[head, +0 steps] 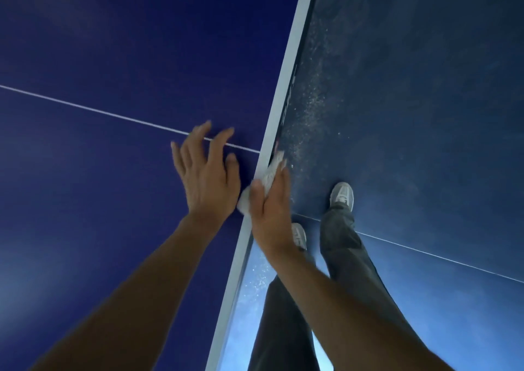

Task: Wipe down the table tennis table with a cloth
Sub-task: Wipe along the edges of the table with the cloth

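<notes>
Blue table (113, 44) fills the view from 7 to 12 o'clock. Its pale edge band (286, 87) runs from 6 o'clock up to 1 o'clock. A thin white line (99, 111) crosses the top from 9 o'clock to the band near the middle.

The left hand (207, 177) lies on the top just at 9 o'clock of the band, released, with fingers straight and spread and the fingertips over the white line.

The right hand (269, 209) sits on the band at 3 o'clock of the left hand, grasping a white cloth (269, 172). Its thumb is on the top side and its fingers reach along the outer side. The cloth is bunched against the band, showing at 12 o'clock of the right hand and again at 9 o'clock, between the two hands. Whether the left hand touches it I cannot tell.

From 1 to 5 o'clock lies a blue floor (425, 87) with pale dust (317, 109) strewn near the table. Dark trousers (340, 243) and a grey shoe (342, 194) stand at 4 o'clock of the right hand.
</notes>
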